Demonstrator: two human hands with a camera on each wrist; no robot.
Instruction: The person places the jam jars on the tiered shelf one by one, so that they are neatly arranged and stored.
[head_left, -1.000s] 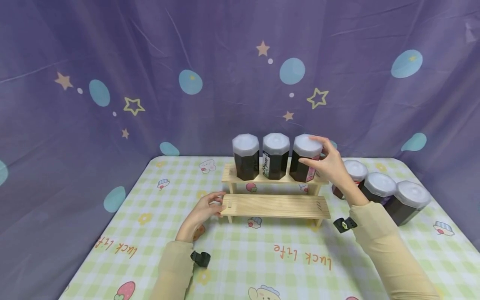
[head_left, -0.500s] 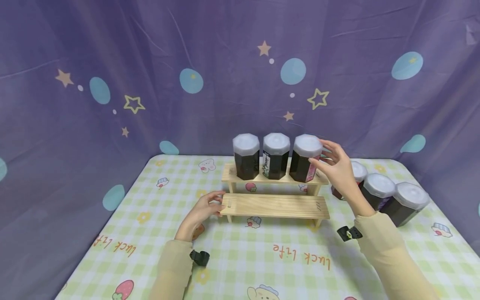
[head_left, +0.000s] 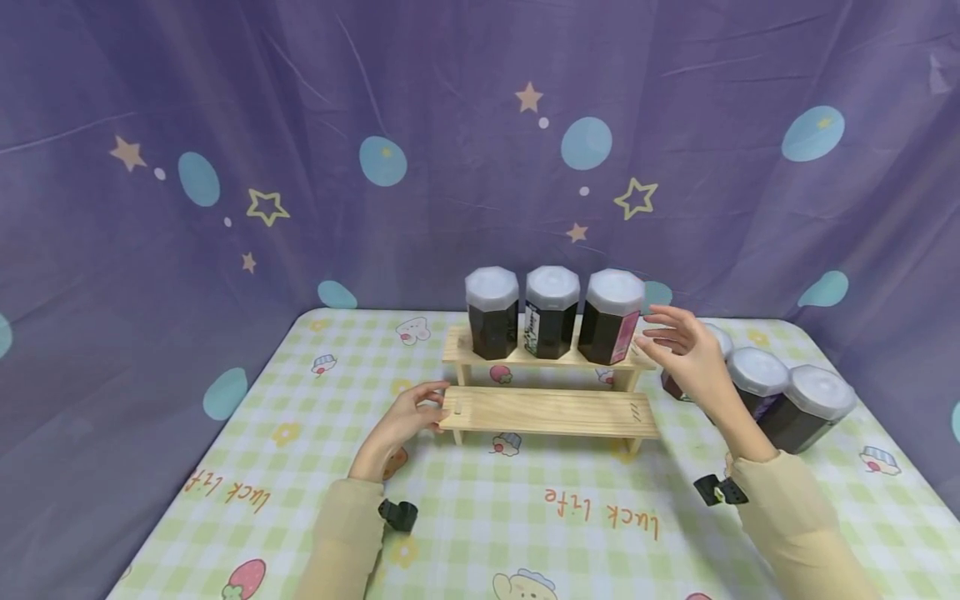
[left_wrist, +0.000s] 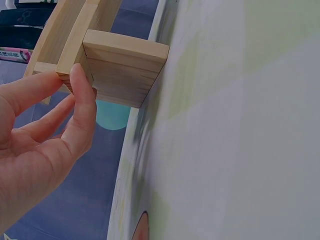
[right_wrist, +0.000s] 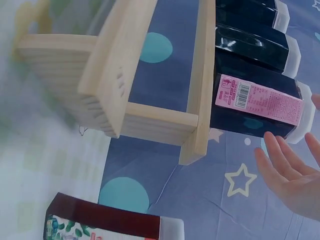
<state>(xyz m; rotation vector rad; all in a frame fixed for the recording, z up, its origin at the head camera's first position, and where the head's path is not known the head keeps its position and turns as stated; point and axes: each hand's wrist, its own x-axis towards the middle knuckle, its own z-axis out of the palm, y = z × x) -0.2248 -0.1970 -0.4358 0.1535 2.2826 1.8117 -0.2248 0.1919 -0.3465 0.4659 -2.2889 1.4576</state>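
Note:
A two-tier wooden rack (head_left: 551,412) stands on the table, with three dark jars with frosted lids in a row on its upper board. At the row's right end is a jar with a pink label (head_left: 603,333); beside it are a middle jar (head_left: 553,337) and a left jar (head_left: 493,333). My left hand (head_left: 405,417) pinches the left end of the lower board between thumb and fingers, as the left wrist view of the rack corner (left_wrist: 122,70) shows. Just right of the pink-labelled jar, my right hand (head_left: 690,358) holds nothing, its fingers loosely bent and apart from the jar.
Three more jars stand on the table right of the rack: a near one (head_left: 810,408), a middle one (head_left: 757,373) and a reddish one (head_left: 678,388) partly behind my right hand. A checked tablecloth (head_left: 480,517) covers the table; a purple curtain (head_left: 450,225) hangs behind.
My right hand has let go of the pink-labelled jar and drawn back to the right. That jar stays on the upper board. The left hand keeps its place on the rack.

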